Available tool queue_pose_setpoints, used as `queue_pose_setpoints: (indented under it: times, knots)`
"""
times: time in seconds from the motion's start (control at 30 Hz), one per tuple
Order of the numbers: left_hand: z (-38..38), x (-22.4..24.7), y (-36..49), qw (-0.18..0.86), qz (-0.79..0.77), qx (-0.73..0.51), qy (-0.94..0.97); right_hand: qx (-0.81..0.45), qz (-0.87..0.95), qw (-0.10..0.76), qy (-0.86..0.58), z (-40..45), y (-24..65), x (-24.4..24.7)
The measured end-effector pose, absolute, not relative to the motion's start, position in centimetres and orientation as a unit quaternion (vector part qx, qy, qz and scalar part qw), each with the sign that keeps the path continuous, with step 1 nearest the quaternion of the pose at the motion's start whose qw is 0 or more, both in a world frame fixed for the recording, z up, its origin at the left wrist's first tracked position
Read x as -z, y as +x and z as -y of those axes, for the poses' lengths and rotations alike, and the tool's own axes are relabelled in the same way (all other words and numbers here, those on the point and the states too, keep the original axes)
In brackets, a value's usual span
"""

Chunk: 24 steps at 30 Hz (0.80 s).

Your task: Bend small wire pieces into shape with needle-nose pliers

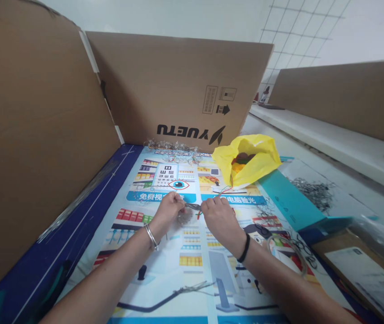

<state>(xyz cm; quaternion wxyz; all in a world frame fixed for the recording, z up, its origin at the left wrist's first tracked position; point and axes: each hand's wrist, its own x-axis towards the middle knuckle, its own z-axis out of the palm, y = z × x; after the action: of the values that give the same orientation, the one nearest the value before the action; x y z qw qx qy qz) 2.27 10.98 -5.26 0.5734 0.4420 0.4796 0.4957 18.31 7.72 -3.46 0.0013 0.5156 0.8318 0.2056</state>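
Observation:
Over the middle of a printed poster, my left hand (171, 208) and my right hand (219, 219) are both closed, fingers pinched. A short dark bundle of thin wires (193, 206) stretches between them, one end in each hand. Below my left fingers is a small, clear, glinting clump (185, 218), partly hidden and too blurred to name. Thin red and green strands show beside my right fingers. Nearer to me, a loose bundle of grey wires (195, 287) lies on the poster (192, 252).
Cardboard panels (165, 81) stand behind and at left. At the back right is an open yellow bag (249, 159) with coloured things inside. A heap of dark wire pieces (313, 193), a tape roll (303, 256) and wire clumps (175, 148) lie around.

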Motion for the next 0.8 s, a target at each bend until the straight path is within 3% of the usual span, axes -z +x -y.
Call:
queue_pose_setpoints:
  times: [0.8]
  knots:
    - [-11.01,4.86,2.10,0.591,-0.473,-0.480,0.444,-0.135,-0.841,-0.008,0.523,-8.49,18.72,3.18]
